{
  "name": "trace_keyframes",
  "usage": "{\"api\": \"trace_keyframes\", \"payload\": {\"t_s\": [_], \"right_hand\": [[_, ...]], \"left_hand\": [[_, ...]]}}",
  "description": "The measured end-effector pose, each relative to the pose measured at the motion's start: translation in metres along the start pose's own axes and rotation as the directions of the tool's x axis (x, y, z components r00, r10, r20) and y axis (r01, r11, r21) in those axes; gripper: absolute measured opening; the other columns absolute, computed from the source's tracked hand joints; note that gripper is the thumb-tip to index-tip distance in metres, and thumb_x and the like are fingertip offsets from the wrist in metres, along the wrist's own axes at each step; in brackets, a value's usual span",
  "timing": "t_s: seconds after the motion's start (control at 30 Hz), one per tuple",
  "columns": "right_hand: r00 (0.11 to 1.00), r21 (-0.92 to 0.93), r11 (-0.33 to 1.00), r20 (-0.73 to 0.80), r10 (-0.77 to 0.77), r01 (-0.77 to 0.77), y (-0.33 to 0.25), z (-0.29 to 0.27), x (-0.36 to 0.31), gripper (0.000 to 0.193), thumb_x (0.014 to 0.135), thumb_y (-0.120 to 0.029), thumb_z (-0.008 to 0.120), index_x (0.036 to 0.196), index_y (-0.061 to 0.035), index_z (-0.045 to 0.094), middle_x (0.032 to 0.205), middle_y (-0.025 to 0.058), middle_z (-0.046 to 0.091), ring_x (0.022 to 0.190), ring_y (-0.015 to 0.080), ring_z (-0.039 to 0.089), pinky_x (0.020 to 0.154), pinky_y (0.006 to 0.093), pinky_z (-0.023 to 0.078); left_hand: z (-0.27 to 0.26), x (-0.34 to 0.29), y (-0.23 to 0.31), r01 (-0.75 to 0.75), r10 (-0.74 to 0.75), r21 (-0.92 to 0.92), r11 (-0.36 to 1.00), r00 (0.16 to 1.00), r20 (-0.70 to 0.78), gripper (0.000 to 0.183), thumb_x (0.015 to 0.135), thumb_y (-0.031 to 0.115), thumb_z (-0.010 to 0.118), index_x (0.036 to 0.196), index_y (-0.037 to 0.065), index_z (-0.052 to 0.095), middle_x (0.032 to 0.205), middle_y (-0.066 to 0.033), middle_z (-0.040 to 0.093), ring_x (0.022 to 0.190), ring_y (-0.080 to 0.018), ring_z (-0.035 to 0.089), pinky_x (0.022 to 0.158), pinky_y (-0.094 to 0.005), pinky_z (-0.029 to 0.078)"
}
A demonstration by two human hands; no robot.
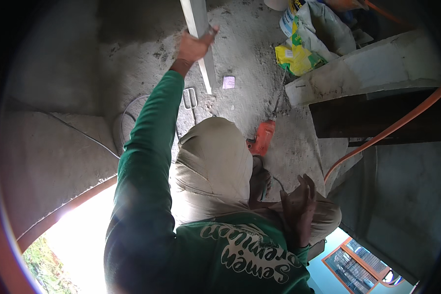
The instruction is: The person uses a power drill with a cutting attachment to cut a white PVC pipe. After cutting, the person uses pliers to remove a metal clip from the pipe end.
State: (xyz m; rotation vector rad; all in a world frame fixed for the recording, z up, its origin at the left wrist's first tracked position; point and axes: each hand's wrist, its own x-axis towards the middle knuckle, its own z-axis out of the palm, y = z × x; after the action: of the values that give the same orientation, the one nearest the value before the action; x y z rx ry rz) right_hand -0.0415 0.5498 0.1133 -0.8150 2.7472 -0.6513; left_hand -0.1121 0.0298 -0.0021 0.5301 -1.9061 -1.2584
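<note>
My left hand [195, 46], at the end of a stretched green sleeve, is closed round a long pale straight-edged bar [207, 73]. The bar runs up out of view at the top, and its lower end is close to the rough floor. My right hand [300, 206] is raised over my bent right leg, fingers apart and slightly curled, with nothing visible in it. Beyond that hand, an orange power drill [263, 136] with a long thin shaft lies on the floor near my foot. A metal rod tool with a looped end [190, 99] lies left of my knee.
A small pale purple square piece [229, 82] lies near the bar's lower end. White, green and yellow sacks [299, 56] stand far right, beside a concrete ledge [367, 68]. An orange hose [392, 130] curves along the right; a dark cable [78, 130] runs left.
</note>
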Motion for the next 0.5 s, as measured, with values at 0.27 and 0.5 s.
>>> {"api": "trace_keyframes", "payload": {"t_s": [0.27, 0.5], "right_hand": [[0.987, 0.02, 0.989, -0.077, -0.142, 0.144, -0.013, -0.018, 0.013, 0.064, 0.082, -0.013, 0.082, 0.139, -0.0028, 0.055, 0.143, 0.0258, 0.056, 0.13, 0.046, 0.058, 0.109, 0.0539, 0.049], [0.648, -0.045, 0.756, -0.483, -0.588, 0.653, -0.072, -0.087, 0.1, 0.067, 0.086, -0.019, 0.084, 0.143, -0.0021, 0.053, 0.14, 0.0232, 0.059, 0.125, 0.0426, 0.061, 0.105, 0.049, 0.05]], "left_hand": [[0.012, 0.001, 0.036, -0.013, 0.032, -0.117, 0.993, 0.986, 0.166, 0.038, 0.1, 0.041, 0.074, 0.088, 0.005, 0.075, 0.077, -0.0036, 0.073, 0.074, -0.013, 0.068, 0.071, -0.0335, 0.055], [0.066, -0.03, 0.123, -0.014, 0.144, -0.268, 0.963, 0.869, 0.474, 0.033, 0.1, 0.036, 0.074, 0.105, 0.003, 0.073, 0.082, -0.0048, 0.073, 0.08, -0.0145, 0.07, 0.078, -0.0336, 0.057]]}}
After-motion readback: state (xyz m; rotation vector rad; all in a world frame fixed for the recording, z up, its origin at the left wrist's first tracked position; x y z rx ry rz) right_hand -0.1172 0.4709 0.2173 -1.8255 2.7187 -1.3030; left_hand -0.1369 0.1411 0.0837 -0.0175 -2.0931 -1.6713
